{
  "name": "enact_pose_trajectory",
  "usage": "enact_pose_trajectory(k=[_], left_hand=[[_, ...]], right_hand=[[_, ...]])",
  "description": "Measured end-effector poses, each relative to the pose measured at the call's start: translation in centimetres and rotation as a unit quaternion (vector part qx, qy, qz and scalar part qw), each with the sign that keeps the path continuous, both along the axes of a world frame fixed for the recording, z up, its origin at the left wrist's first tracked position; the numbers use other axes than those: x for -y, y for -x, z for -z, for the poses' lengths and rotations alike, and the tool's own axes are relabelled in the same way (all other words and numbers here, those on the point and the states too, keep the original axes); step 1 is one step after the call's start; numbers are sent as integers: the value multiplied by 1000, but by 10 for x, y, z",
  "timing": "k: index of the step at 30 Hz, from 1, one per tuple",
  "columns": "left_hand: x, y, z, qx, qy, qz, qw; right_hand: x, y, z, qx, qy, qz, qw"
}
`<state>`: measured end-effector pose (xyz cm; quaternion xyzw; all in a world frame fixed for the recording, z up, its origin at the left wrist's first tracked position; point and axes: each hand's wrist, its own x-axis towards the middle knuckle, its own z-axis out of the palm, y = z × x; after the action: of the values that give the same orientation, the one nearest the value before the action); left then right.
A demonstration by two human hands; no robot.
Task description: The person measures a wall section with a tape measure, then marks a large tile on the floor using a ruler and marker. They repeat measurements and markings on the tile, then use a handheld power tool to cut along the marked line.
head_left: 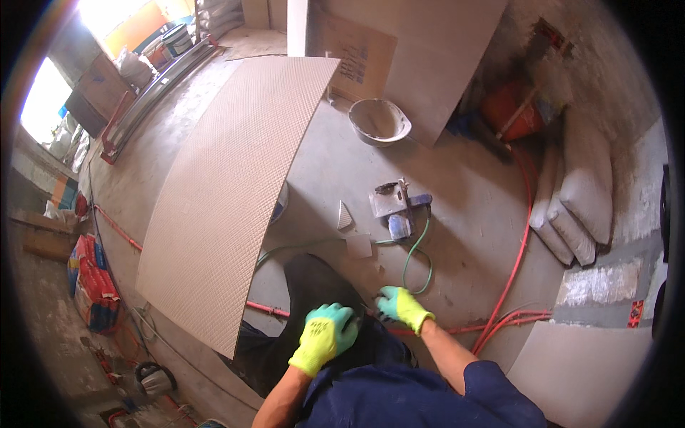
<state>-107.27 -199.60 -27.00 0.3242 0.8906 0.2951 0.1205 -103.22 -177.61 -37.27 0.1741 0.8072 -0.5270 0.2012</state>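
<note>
Concrete floor (457, 235) of a work site, dusty, seen from above. Left hand (325, 342) in a yellow-and-green glove rests on the person's dark trouser knee (314, 285), fingers curled over it, grip closed loosely on the fabric and holding no tool. Right hand (401, 308), same kind of glove, sits just beside the knee, low near the floor, fingers bent; cannot tell whether its grip holds anything. Red hose (517, 264) runs past just under the right hand, and a thin green cable (414, 257) loops nearby. A little further out: small tile offcuts (354, 232), a trowel-like metal tool (389, 200) and a blue object (399, 227) (shape unclear). Large ribbed tile (228, 185) lies to the left, back side up, its near corner beside the knee. White bucket (379, 120) stands beyond, near leaning boards (428, 64). Grey sacks (581, 192) are stacked at the right wall, a red printed bag (93, 285) far left.
</note>
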Motion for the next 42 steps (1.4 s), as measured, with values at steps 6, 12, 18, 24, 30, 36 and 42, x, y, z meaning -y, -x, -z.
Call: enact_pose_trajectory(k=[6, 12, 18, 24, 30, 36, 42], left_hand=[[126, -49, -56, -255, 28, -398, 881], [203, -45, -25, 61, -106, -632, 765], [174, -31, -1, 80, -452, -652, 604], [225, -57, -4, 116, -427, -698, 563], [305, -128, 18, 56, -372, -715, 590], [341, -175, 13, 60, -285, -763, 577], [329, -207, 25, 45, -275, -790, 547]], right_hand=[[-120, 88, 52, -82, -271, 158, 946], [-242, 196, 156, 15, -341, 252, 905], [-310, 232, 240, 115, -354, 208, 905], [-285, 214, 242, 43, -155, 376, 913], [-161, 170, 163, -35, 140, 409, 901], [-106, 170, 137, -35, 265, 214, 940], [-87, 179, 89, 59, 504, 230, 830]])
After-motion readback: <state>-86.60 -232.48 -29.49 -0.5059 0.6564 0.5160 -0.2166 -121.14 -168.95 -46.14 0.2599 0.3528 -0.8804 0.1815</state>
